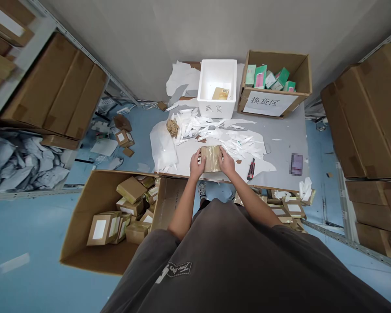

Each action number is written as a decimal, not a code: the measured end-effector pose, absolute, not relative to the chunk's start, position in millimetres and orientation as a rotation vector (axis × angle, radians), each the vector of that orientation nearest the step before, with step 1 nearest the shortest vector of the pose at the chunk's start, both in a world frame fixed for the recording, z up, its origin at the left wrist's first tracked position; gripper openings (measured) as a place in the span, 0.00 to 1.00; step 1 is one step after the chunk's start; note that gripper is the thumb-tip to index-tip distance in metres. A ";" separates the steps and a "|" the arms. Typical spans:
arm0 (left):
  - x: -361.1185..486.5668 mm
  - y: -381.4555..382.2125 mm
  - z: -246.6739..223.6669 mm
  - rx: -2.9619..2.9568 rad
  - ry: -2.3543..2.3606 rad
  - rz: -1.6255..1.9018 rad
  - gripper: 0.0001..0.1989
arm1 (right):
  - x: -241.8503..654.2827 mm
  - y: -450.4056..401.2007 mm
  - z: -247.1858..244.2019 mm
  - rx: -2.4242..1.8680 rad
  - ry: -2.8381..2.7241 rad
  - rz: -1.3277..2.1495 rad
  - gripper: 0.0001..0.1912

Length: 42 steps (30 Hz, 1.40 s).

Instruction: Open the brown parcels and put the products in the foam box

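A small cardboard box [211,159], wrapped in shiny clear tape, is held between both hands at the front edge of the table. My left hand [197,164] grips its left side, with the thumb on the top near the edge. On the opposite side, my right hand [226,162] has its fingers round the box. To the right of that hand lies a red and black utility knife [251,169] on the table. White paper strips [195,124] are heaped just beyond the box, along with a crumpled brown paper piece [172,128].
A white foam bin [217,108] and a carton of green packages [270,104] stand at the table's back. On the floor at left, a large open carton [74,221] holds several small boxes. More parcels [293,209] lie front right. Shelves with cartons [366,117] flank both sides.
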<state>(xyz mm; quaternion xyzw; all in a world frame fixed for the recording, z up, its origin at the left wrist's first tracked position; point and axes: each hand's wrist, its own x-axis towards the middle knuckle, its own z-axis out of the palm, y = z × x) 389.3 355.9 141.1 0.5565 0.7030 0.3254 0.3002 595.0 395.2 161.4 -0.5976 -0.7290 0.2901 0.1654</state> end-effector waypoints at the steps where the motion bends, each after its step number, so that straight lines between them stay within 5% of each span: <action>1: 384.4 363.2 140.2 1.476 1.809 0.846 0.35 | 588.4 401.0 164.0 -1.739 -2.078 0.827 0.36; 8: 364.4 387.6 118.3 1.537 1.551 0.637 0.33 | 563.8 406.2 149.8 -1.893 -2.055 0.958 0.31; 16: 323.6 346.0 109.8 1.689 1.290 0.522 0.43 | 573.3 340.4 148.2 -1.804 -2.071 1.063 0.47; 19: 323.4 340.8 111.7 1.699 1.287 0.518 0.42 | 561.0 329.5 152.1 -1.838 -1.975 1.039 0.42; 24: 330.7 384.1 117.3 1.496 1.478 0.755 0.35 | 551.4 377.3 156.0 -1.937 -1.709 0.903 0.37; 30: 327.0 413.2 93.1 1.571 1.381 0.453 0.46 | 541.2 431.1 126.3 -2.027 -1.621 1.049 0.39; 39: 303.9 342.6 64.2 1.568 1.269 0.534 0.50 | 542.0 334.0 99.6 -1.806 -1.852 1.322 0.54; 42: 312.3 338.0 72.6 1.557 1.322 0.600 0.45 | 540.5 326.3 103.1 -1.806 -1.816 1.270 0.49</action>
